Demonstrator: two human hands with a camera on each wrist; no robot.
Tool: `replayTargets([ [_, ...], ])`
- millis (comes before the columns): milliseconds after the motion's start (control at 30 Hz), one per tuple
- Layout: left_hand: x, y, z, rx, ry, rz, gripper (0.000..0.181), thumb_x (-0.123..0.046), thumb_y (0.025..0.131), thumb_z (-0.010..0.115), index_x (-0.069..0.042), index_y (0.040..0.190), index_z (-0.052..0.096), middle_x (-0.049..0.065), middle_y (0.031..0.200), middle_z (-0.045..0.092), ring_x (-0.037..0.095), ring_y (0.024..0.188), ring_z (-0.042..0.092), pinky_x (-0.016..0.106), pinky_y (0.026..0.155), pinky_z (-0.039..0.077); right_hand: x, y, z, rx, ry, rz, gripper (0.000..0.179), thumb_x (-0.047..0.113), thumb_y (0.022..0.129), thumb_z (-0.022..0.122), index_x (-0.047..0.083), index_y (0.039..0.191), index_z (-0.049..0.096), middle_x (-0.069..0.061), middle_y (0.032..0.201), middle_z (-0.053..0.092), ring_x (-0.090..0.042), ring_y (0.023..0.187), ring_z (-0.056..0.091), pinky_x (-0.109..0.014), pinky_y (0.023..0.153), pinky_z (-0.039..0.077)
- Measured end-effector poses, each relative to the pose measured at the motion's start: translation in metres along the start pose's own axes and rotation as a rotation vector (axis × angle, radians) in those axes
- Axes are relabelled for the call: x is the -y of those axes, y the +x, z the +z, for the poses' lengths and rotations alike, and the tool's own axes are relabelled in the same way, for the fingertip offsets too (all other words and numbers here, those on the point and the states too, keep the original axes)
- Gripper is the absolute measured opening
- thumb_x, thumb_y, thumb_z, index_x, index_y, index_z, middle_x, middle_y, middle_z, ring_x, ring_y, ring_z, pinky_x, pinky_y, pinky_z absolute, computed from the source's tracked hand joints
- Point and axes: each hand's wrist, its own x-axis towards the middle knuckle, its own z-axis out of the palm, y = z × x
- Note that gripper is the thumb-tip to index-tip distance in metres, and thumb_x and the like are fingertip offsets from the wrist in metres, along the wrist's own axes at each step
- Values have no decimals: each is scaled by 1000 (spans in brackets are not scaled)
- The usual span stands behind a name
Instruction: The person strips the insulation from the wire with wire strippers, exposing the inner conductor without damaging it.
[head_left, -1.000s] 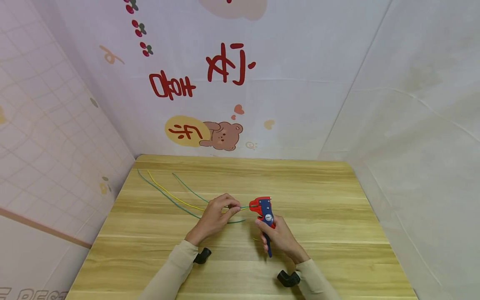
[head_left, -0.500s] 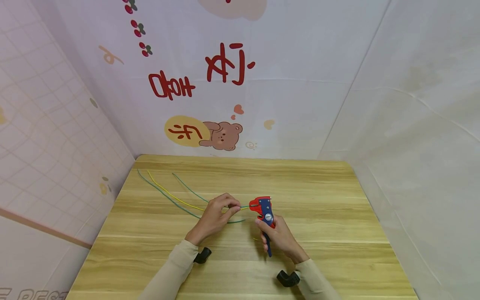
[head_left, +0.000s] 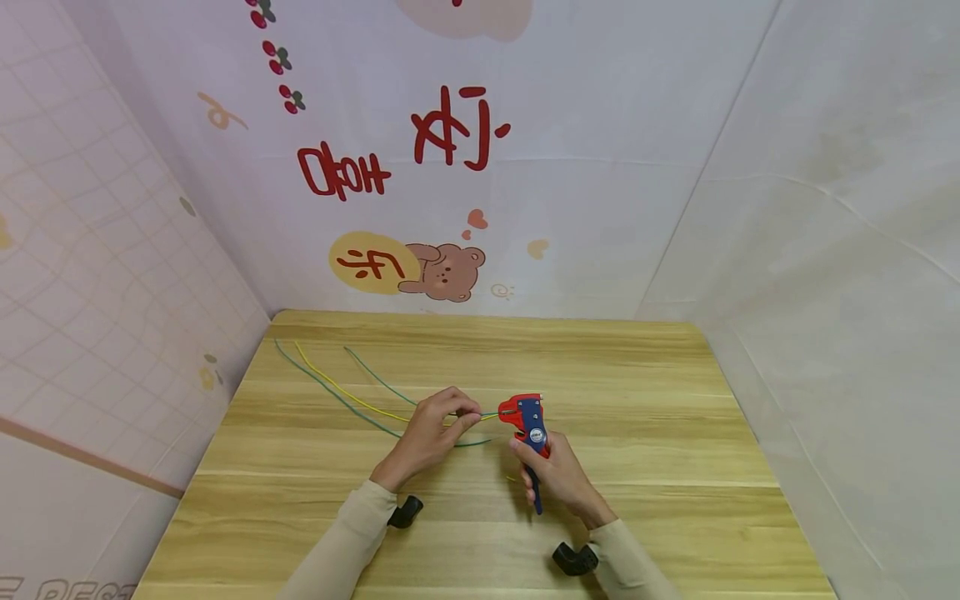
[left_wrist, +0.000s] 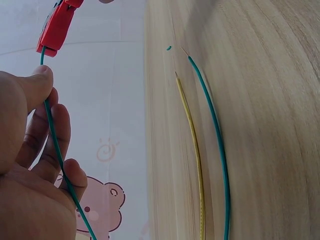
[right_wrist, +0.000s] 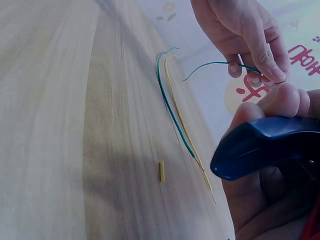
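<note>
My left hand (head_left: pixel 431 427) pinches a thin green wire (left_wrist: pixel 54 132) between thumb and forefinger. The wire's front end runs into the red nose of a red and blue wire stripper (head_left: pixel 532 417), so its tip is hidden. My right hand (head_left: pixel 566 473) grips the stripper by its handles, the blue one (right_wrist: pixel 265 145) large in the right wrist view. Both hands are above the table. Below them lie a second green wire (left_wrist: pixel 216 132) and a yellow wire (left_wrist: pixel 192 131), side by side, each with a bare metal end.
A short yellow insulation scrap (right_wrist: pixel 162 171) lies on the wooden table (head_left: pixel 660 467) near my right hand. The left wrist view shows a tiny green scrap (left_wrist: pixel 168 48) beyond the wire ends. A printed cloth wall (head_left: pixel 585 208) stands behind the table.
</note>
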Motion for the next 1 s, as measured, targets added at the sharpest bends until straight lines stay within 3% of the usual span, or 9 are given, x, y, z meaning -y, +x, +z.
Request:
replayTargets([
  [433, 0, 0, 1, 4, -4, -11, 6, -14, 107, 79, -17, 105, 84, -1, 108, 79, 12, 98, 74, 39, 86, 65, -5, 1, 1, -12, -16, -27, 44, 19, 120, 57, -24, 114, 50, -1, 62, 60, -12, 45, 62, -35, 47, 60],
  [767, -1, 0, 1, 6, 2, -7, 9, -13, 107, 78, -7, 106, 85, 1, 108, 79, 14, 98, 75, 39, 85, 65, -6, 1, 1, -15, -9, -33, 47, 21, 119, 59, -24, 115, 50, -1, 61, 59, -12, 44, 61, -36, 47, 60],
  [1000, -1, 0, 1, 13, -4, -11, 7, -12, 107, 78, -9, 107, 85, 1, 109, 79, 15, 98, 75, 44, 86, 66, -6, 1, 1, -24, -16, -22, 44, 19, 119, 58, -24, 112, 50, -1, 61, 59, -13, 43, 61, -37, 46, 60],
])
